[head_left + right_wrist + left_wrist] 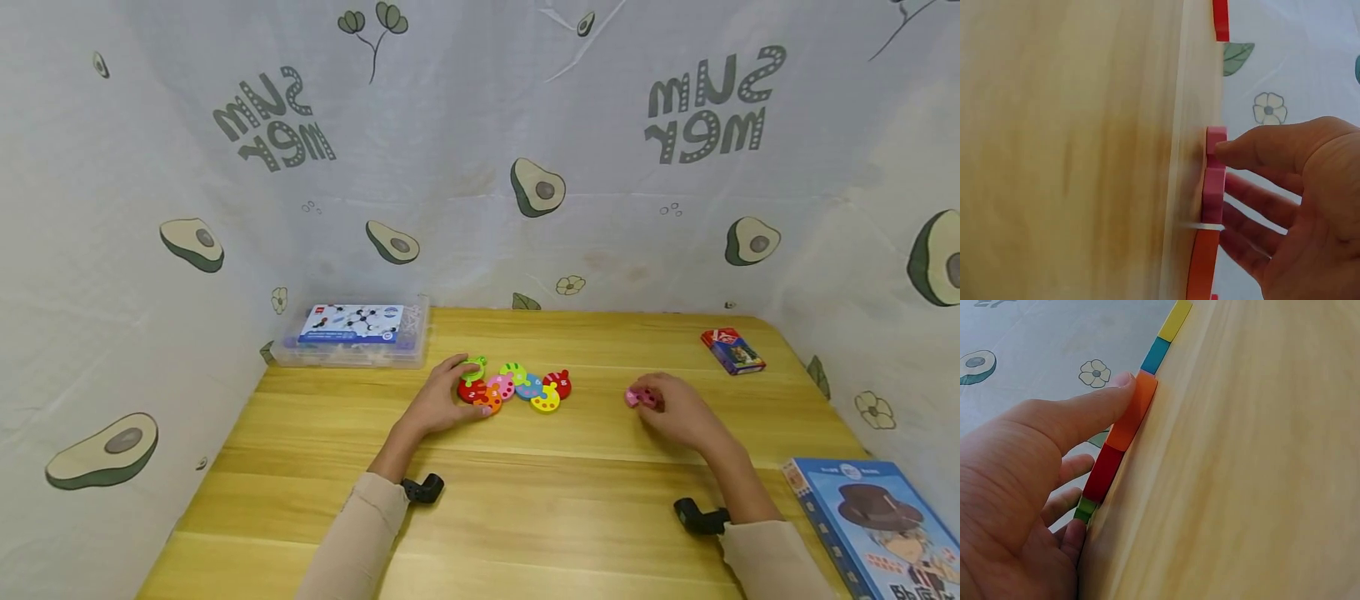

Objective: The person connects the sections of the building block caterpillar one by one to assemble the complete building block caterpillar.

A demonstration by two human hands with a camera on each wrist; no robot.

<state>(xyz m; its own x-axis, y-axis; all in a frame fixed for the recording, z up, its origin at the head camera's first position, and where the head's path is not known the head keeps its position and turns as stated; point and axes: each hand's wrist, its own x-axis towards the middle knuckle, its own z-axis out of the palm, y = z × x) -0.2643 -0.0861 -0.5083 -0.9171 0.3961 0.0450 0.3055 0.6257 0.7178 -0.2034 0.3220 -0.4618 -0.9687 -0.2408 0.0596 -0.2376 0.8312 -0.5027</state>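
On the table lies a curved row of joined, numbered puzzle pieces [529, 387], in red, orange, pink, green, blue and yellow. At its left end is a green piece [472, 370], partly covered by fingers. My left hand [441, 400] holds that end, thumb against the orange piece [1136, 412] and fingers by the green one. Apart from the row, to the right, my right hand [681, 410] pinches a pink puzzle piece [1214, 195] at the table surface. An orange piece [1202, 265] shows beside it in the right wrist view; the head view does not show it clearly.
A clear plastic case [412, 333] with a blue-and-white card stands at the back left. Toward the back right lies a small red and blue box [733, 351]. A blue illustrated box [862, 517] is at the right front. Patterned cloth [465, 175] encloses the table's back and sides.
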